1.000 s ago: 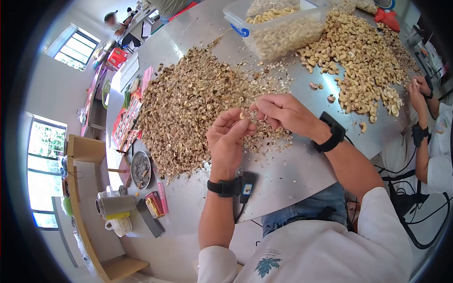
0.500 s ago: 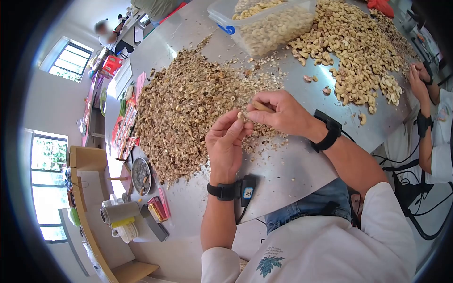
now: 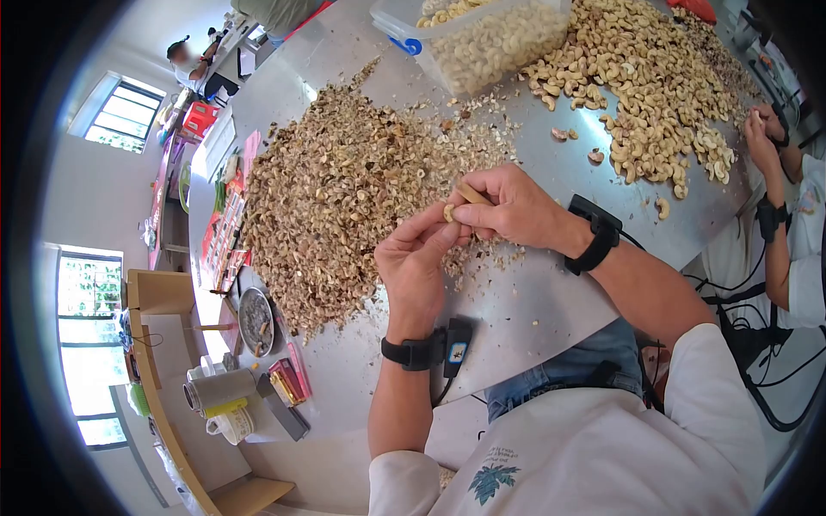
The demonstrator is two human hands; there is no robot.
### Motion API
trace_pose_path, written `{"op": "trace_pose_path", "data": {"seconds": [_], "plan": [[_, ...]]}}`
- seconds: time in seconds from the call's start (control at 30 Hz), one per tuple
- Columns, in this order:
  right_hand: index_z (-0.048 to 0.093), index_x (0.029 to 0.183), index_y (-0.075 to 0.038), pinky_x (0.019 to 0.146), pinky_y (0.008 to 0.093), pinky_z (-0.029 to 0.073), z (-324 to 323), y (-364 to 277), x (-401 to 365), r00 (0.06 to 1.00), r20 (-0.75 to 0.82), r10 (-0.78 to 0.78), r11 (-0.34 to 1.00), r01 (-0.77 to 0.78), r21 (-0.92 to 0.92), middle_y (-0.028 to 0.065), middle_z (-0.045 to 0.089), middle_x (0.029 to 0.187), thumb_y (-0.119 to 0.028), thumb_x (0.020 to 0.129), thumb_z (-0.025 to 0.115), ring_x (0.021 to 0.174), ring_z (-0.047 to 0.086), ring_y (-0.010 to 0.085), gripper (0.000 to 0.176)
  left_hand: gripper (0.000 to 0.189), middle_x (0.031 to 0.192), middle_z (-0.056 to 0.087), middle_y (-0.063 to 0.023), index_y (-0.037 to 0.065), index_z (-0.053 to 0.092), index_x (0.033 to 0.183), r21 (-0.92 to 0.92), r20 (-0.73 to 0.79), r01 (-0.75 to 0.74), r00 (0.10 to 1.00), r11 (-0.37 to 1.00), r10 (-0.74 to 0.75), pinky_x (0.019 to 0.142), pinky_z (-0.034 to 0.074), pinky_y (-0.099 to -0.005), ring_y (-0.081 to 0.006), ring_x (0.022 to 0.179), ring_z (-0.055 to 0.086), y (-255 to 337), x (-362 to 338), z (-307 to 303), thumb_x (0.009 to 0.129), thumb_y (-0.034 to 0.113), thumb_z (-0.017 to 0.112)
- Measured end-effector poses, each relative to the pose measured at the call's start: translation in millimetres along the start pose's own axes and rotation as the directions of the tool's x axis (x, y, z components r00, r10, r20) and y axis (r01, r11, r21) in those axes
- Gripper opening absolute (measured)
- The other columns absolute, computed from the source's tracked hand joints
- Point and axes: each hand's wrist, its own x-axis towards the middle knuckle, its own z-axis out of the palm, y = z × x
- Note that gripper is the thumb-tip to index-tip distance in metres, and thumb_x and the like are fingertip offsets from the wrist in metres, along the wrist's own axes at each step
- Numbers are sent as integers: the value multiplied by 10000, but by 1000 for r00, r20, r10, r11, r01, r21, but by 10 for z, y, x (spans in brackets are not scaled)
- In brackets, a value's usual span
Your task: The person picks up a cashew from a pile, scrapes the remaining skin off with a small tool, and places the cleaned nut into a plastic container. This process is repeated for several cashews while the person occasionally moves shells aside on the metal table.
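My left hand pinches a pale cashew between thumb and fingertips. A short tan handle sticks out of my closed right hand; the working end of this tool is hidden behind my fingers. The fingertips of both hands meet at the cashew. Below and beyond them a large heap of brown cashew skins and broken bits spreads over the metal table.
Peeled cashews lie piled at the back right, beside a clear plastic tub of cashews. A metal bowl and small boxes are at the left. Another person's hands work at the far right.
My left hand has shifted slightly right, and the cashew now shows more whole at the fingertips. My right hand keeps its grip on the tan-handled tool.
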Motion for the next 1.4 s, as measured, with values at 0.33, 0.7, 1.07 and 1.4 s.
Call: {"op": "trace_pose_path", "data": {"seconds": [0.33,0.7,1.07,1.4], "plan": [[595,830,-6,514,279,395,-66,58,45,987,-28,-157,875,126,-467,45,523,604,-94,867,582,575,518,93,96,292,920,652,-141,-84,556,1138,-224,23,169,986,960,-168,728,548,-284,-190,786,651,-32,83,-72,849,-50,574],[517,673,-14,511,323,376,-37,19,26,969,-95,-226,906,174,-385,54,473,561,-135,823,619,520,443,156,218,247,928,648,-137,-56,558,1119,-298,38,125,992,946,-119,745,559,-289,-199,804,654,-42,101,-140,873,-36,550],[597,812,-13,476,208,326,-49,30,24,994,-57,-98,970,83,-230,-56,463,606,-138,872,625,538,402,26,141,175,899,653,-119,-30,593,1053,-281,42,71,997,957,-62,699,557,-272,-189,767,655,-33,93,-129,882,-18,557],[595,891,11,510,202,404,-54,-11,-16,999,50,17,1000,-17,-1,-7,559,678,-65,853,621,580,510,46,88,192,837,672,-132,-59,636,1036,-5,41,35,999,999,-35,619,528,-248,-156,683,641,-7,61,-111,850,-20,606]]}}
